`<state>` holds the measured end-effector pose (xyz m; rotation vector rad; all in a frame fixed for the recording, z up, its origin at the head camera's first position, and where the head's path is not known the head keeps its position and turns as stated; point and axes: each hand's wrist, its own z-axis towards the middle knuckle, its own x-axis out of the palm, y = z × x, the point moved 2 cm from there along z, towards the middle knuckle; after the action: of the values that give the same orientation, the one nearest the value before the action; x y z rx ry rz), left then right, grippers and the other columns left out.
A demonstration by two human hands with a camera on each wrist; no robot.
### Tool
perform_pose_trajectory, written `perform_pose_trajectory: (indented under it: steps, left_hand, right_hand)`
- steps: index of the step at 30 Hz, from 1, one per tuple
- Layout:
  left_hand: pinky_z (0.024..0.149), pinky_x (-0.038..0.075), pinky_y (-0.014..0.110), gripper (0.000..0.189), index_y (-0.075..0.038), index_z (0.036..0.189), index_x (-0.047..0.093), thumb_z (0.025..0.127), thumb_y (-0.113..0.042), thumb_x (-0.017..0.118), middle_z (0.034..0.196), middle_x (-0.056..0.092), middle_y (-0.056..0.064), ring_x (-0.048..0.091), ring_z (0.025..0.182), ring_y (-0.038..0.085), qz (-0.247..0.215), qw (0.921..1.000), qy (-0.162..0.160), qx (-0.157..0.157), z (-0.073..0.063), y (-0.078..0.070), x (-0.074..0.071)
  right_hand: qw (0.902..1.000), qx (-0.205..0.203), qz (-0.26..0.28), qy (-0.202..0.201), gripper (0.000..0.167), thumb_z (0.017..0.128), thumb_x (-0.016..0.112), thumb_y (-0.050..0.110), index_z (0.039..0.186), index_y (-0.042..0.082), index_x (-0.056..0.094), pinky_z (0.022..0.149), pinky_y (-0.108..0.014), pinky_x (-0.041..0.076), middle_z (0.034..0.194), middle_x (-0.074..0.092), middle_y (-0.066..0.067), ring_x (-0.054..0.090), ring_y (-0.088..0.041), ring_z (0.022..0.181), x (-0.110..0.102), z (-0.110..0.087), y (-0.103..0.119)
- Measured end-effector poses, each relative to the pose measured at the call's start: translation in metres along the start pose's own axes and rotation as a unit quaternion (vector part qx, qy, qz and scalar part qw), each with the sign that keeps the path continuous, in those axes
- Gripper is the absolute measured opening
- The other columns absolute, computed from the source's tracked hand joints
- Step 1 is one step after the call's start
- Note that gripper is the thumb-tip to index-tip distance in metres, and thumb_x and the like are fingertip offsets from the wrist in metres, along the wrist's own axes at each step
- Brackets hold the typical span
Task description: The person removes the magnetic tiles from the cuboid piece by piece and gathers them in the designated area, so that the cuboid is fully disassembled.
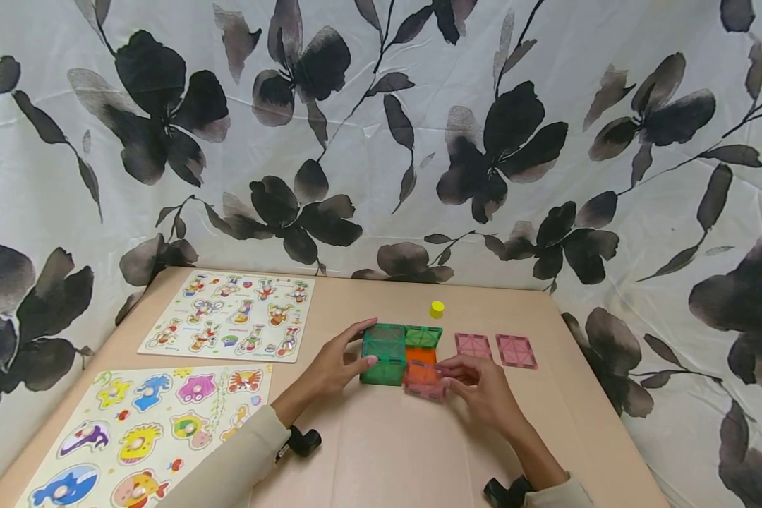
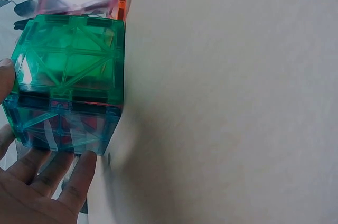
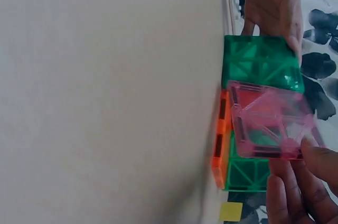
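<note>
A cube of translucent green and blue magnetic tiles [image 1: 383, 351] stands on the table. My left hand [image 1: 330, 365] holds it from the left, its fingers along the blue side [image 2: 63, 126] in the left wrist view. Against the cube's right, an orange tile [image 3: 219, 150] lies flat, with a green tile [image 1: 423, 336] upright along its far edge. Between thumb and fingers, my right hand [image 1: 482, 388] pinches a pink square magnetic tile [image 3: 272, 121]. That pink tile is tilted over the near side of the orange one, close beside the cube.
Two more pink tiles [image 1: 473, 346] lie to the right on the table [image 1: 355, 451]. Behind the cube is a small yellow piece [image 1: 437, 309]. Two picture boards, one with clowns [image 1: 228, 314] and one with sea animals [image 1: 146, 437], cover the left side. A floral cloth [image 1: 394, 162] hangs behind.
</note>
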<state>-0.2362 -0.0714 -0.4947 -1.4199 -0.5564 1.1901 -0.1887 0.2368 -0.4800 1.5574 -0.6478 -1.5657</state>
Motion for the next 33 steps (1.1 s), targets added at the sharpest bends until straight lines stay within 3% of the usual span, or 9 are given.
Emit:
perform_pose_trajectory:
  steps: [7, 12, 18, 26, 33]
  left_hand:
    - [0.119, 0.047, 0.058, 0.072, -0.025, 0.164, 0.040, 0.101, -0.015, 0.073, 0.169, 0.043, 0.009, 0.040, 0.156, 0.037, 0.001, 1.0000, -0.001, 0.002, 0.000, 0.001, 0.000]
    - [0.118, 0.049, 0.056, 0.072, -0.026, 0.164, 0.039, 0.101, -0.014, 0.073, 0.169, 0.043, 0.009, 0.041, 0.156, 0.037, 0.004, 1.0000, -0.002, 0.001, -0.001, 0.000, 0.000]
    - [0.113, 0.054, 0.053, 0.073, -0.026, 0.164, 0.039, 0.101, -0.012, 0.073, 0.168, 0.044, 0.011, 0.044, 0.154, 0.038, 0.002, 1.0000, -0.001, 0.005, -0.001, -0.001, 0.000]
    - [0.116, 0.050, 0.056, 0.072, -0.025, 0.164, 0.040, 0.101, -0.012, 0.073, 0.168, 0.044, 0.011, 0.042, 0.155, 0.038, 0.004, 1.0000, -0.001, 0.008, -0.001, -0.001, 0.001]
    - [0.115, 0.052, 0.055, 0.072, -0.026, 0.164, 0.040, 0.101, -0.012, 0.073, 0.167, 0.045, 0.011, 0.043, 0.154, 0.037, 0.004, 1.0000, -0.001, 0.009, -0.001, 0.001, 0.001]
  right_hand:
    - [0.9991, -0.001, -0.011, -0.040, 0.033, 0.094, 0.079, 0.008, 0.125, 0.020, 0.077, 0.088, -0.018, 0.060, 0.110, 0.082, 0.002, 0.076, -0.008, 0.095, -0.026, -0.011, -0.002]
    - [0.9967, 0.001, -0.018, -0.080, 0.034, 0.096, 0.077, 0.010, 0.130, 0.013, 0.075, 0.086, -0.013, 0.059, 0.107, 0.081, -0.008, 0.075, -0.006, 0.093, -0.062, -0.015, -0.018]
    - [0.9928, 0.007, -0.007, -0.119, 0.036, 0.101, 0.072, 0.009, 0.137, 0.006, 0.070, 0.078, -0.020, 0.064, 0.110, 0.080, -0.016, 0.076, -0.006, 0.090, -0.108, -0.017, -0.044]
    - [0.9845, 0.056, 0.006, -0.166, 0.041, 0.105, 0.067, 0.011, 0.145, 0.004, 0.065, 0.073, -0.022, 0.065, 0.101, 0.078, 0.014, 0.071, -0.008, 0.084, -0.161, -0.014, -0.079]
    - [0.9721, 0.127, -0.009, -0.197, 0.039, 0.107, 0.062, 0.008, 0.146, 0.005, 0.063, 0.071, -0.020, 0.063, 0.097, 0.072, 0.021, 0.064, -0.006, 0.083, -0.188, -0.003, -0.105]
